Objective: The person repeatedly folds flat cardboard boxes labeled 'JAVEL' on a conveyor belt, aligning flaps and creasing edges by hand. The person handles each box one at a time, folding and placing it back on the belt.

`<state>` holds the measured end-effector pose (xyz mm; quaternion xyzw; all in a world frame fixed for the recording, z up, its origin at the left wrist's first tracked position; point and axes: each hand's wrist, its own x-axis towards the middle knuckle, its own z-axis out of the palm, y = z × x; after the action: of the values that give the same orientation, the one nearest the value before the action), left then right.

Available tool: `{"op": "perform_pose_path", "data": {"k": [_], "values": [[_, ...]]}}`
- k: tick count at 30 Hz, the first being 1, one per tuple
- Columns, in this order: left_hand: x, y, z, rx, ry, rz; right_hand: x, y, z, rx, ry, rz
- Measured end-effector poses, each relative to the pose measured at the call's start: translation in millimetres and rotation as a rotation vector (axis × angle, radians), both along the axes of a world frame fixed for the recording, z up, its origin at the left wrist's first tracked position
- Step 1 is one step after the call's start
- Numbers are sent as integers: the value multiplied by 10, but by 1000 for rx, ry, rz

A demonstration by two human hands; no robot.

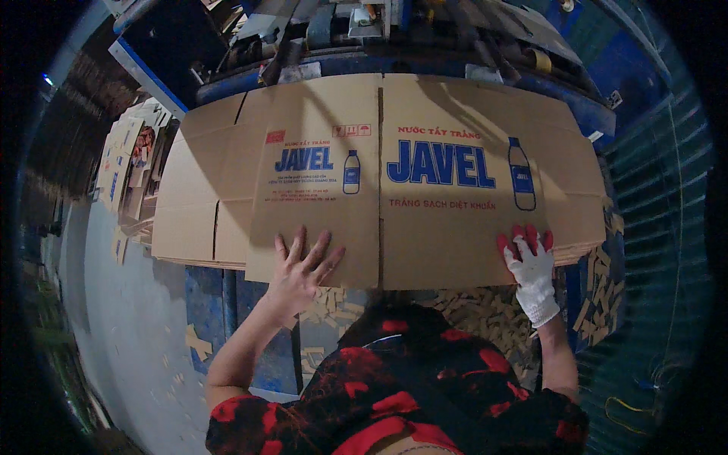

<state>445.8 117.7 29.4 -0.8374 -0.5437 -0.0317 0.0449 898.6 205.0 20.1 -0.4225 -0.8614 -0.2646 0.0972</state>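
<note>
A flat printed cardboard box blank (440, 235) lies in front of me, with blue and red print and a bottle drawing on each of two panels. A vertical slot and crease divide it near the middle. My bare left hand (302, 269) rests on its near left part, fingers spread. On the near right edge lies my right hand (529, 265), in a white glove with red fingertips, its fingers stretched out over the cardboard. Beneath the printed blank is a stack of plain brown cardboard sheets (193, 189), jutting out on both sides.
A blue machine (425, 64) with rollers and belts stands beyond the cardboard. Cardboard scraps (485, 307) litter the floor under the near edge and at right. Far left is a pile of printed cardboard (125, 163). A green corrugated wall (652, 265) rises at right.
</note>
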Motion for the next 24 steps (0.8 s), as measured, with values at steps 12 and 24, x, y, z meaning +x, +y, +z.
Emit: {"op": "perform_pose_path", "data": {"k": [12, 24], "values": [[-105, 624, -4, 220, -345, 301, -266, 672, 171, -95, 42, -54], [-337, 2039, -148, 230, -208, 107, -577, 2172, 308, -295, 235, -54]]}}
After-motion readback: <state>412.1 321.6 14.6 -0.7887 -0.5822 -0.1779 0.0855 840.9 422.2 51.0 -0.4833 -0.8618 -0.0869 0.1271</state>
